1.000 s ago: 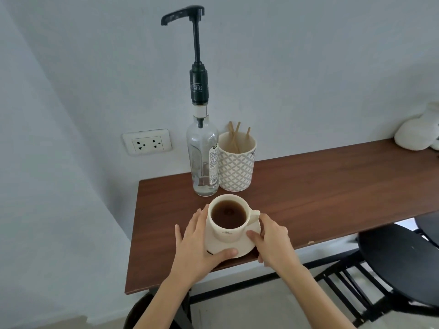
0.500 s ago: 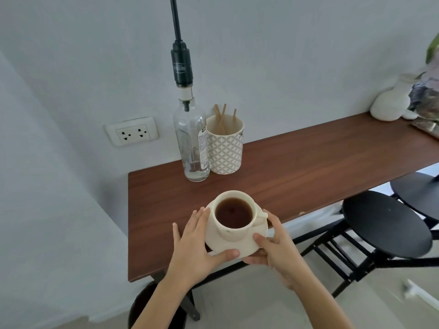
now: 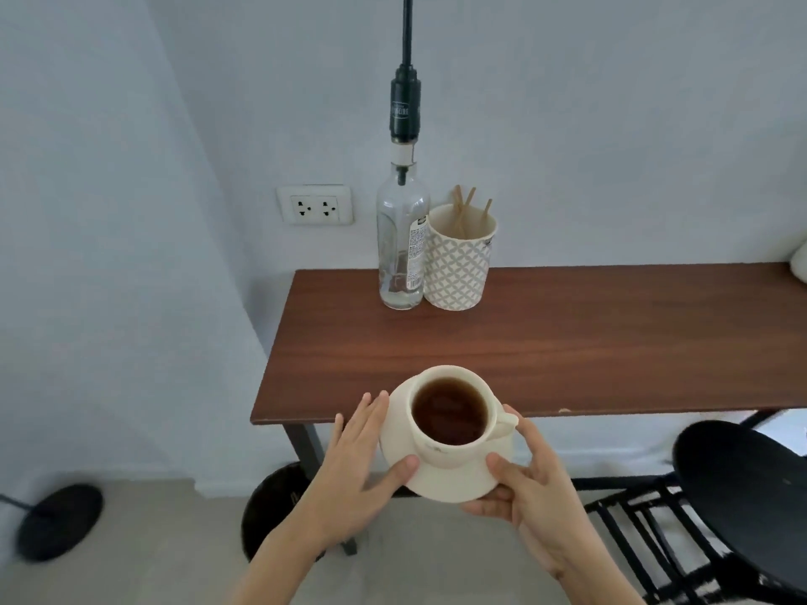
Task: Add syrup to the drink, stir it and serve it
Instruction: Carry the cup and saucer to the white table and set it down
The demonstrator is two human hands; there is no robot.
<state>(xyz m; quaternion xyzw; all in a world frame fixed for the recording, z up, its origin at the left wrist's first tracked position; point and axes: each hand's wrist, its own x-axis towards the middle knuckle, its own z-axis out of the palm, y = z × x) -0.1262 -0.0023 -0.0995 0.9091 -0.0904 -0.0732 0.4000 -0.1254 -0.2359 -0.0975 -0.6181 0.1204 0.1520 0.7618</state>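
Note:
A cream cup point(image 3: 454, 447) full of dark drink sits on a cream saucer point(image 3: 454, 484), held in the air at the table's front edge. My left hand point(image 3: 362, 465) grips the saucer's left rim, thumb on top. My right hand point(image 3: 532, 482) holds the right rim from below, thumb on top near the cup's handle. At the back of the wooden table point(image 3: 567, 342) stands a clear syrup bottle point(image 3: 401, 246) with a tall black pump. Beside it a patterned cup point(image 3: 458, 259) holds wooden stir sticks point(image 3: 467, 209).
A wall socket point(image 3: 314, 205) is left of the bottle. Black stools stand under the table point(image 3: 279, 508) and at the right point(image 3: 751, 495). A dark round base point(image 3: 61, 521) lies on the floor at left. A white object point(image 3: 801, 264) pokes in at the table's right end.
Both hands have lifted the saucer with the cup off the table and drawn it back past the front edge. My view has backed away from the table.

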